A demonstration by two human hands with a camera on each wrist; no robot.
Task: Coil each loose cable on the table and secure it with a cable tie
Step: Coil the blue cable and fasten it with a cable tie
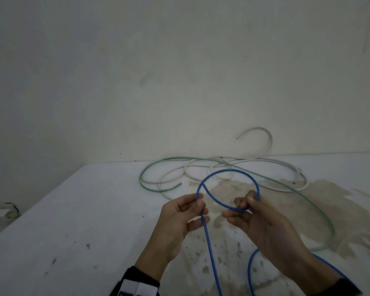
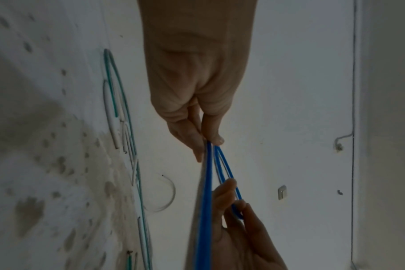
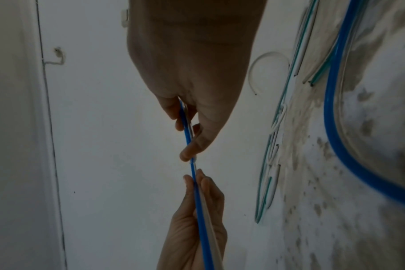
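Hands: left hand (image 1: 184,212), right hand (image 1: 254,216) pinch blue cable (image 1: 226,170) loop between them

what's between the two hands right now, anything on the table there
In the head view, the blue cable loops from left hand to right hand. Under the gap shows only stained table.

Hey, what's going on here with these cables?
A person is coiling the blue cable above the table. The left hand pinches where the loop crosses, and the right hand grips the loop's other side. One loop is formed; the rest trails toward the person. The green cable and white cable lie loose. No cable tie is visible.
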